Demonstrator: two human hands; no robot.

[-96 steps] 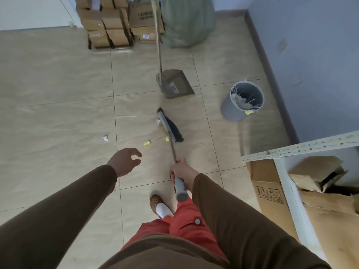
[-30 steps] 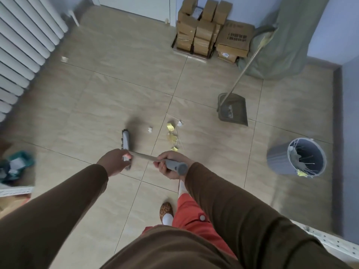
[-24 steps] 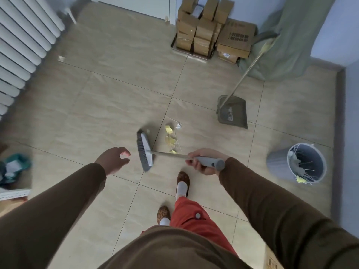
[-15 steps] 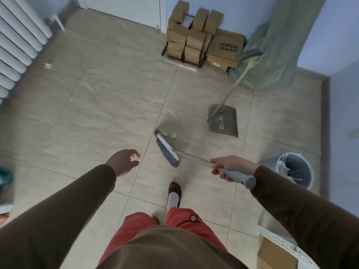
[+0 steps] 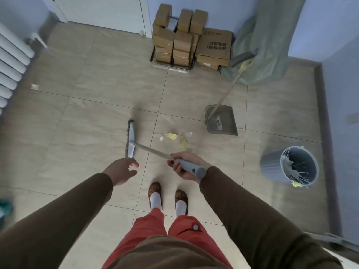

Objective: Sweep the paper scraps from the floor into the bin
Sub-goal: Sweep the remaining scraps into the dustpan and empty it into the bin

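**A:** What does the head camera show?

**B:** A person looks down at a tiled floor [image 5: 97, 121]. The right hand [image 5: 186, 165] is wrapped shut around the grey grip of a short broom [image 5: 131, 140], whose head rests on the tiles out to the left. The left hand [image 5: 122, 170] hangs loosely open beside the broom head, holding nothing.

**A:** Where are the paper scraps?

**B:** A small cluster of yellow and white paper scraps [image 5: 175, 137] lies on the floor between the broom head and a long-handled dustpan [image 5: 221, 123]. One stray scrap [image 5: 35, 86] lies far off, near the radiator [image 5: 11, 72]. The grey bin [image 5: 291, 166] stands well apart to the right, already holding some litter.

**A:** So which step is this?

**B:** Gathering, I judge. The next move likely calls for sweeping rightward so the cluster enters the dustpan's mouth, then tipping it into the bin.
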